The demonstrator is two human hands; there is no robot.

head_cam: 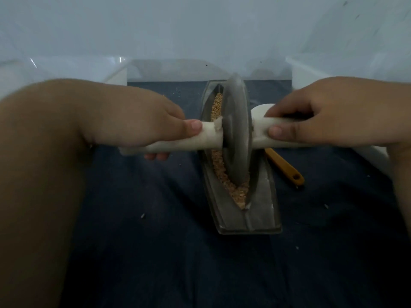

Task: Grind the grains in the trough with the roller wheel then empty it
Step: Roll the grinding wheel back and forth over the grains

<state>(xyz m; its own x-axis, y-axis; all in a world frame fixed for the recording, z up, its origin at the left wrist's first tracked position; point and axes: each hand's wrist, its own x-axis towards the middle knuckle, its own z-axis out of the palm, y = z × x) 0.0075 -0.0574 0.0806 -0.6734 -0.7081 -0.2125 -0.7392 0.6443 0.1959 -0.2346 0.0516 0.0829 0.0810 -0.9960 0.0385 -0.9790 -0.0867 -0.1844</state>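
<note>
Clearly the grinding is in progress and the emptying is not yet begun. The trough (260,196) lies on the dark cloth (155,252), its length pointing away from the person, and the grains (224,172) are inside it, in the groove. They look partly crushed near the close end, but the picture is too soft to say how fine. The wheel (235,134) stands upright in the groove, on the grains, near the middle of the trough.

The left hand (142,123) is closed around the left part of the white handle (211,136), thumb lying along it toward the wheel. The right hand (311,123) is closed around the right part in the same way. Both forearms come in from the sides, almost level. A yellow tool (287,167) lies just beside the trough, on its right.
</note>
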